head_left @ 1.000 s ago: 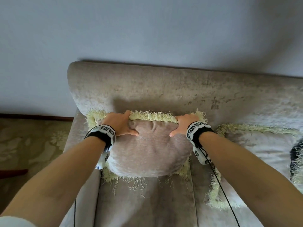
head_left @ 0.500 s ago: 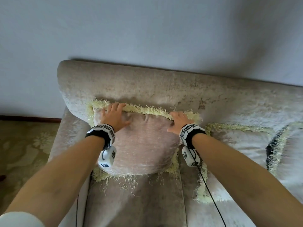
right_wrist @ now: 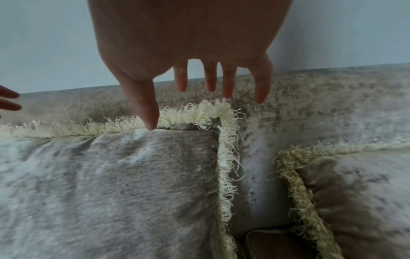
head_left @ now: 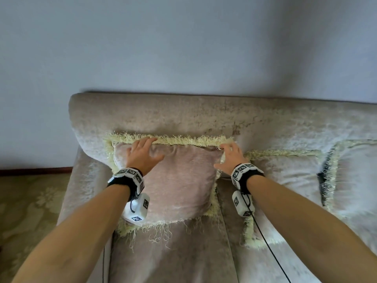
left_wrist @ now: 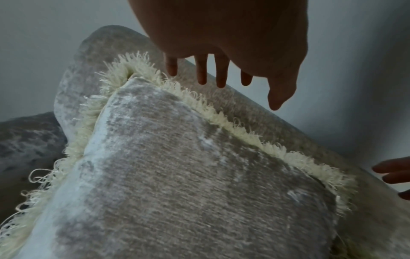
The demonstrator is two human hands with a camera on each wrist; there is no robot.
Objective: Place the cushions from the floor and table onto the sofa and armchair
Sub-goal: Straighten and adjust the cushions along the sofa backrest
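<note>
A beige velvet cushion [head_left: 177,180] with a pale yellow fringe leans upright against the backrest of the sofa [head_left: 183,117] at its left end. My left hand [head_left: 142,154] hovers at the cushion's upper left with straight, spread fingers. Over the cushion's upper right corner, my right hand [head_left: 229,156] is also spread and holds nothing. In the left wrist view the fingers [left_wrist: 219,77] hang just above the cushion [left_wrist: 188,184] and its fringe. The right wrist view has the thumb tip [right_wrist: 150,122] at the fringe of the cushion [right_wrist: 133,184].
A second fringed cushion [head_left: 289,180] leans on the backrest just to the right, and a third [head_left: 357,176] stands at the frame's right edge. A patterned carpet [head_left: 30,211] lies left of the sofa arm. A plain wall rises behind the backrest.
Both hands gripped the cushion's top edge a second ago and pushed it back against the backrest. They have since let go and now have spread fingers.
</note>
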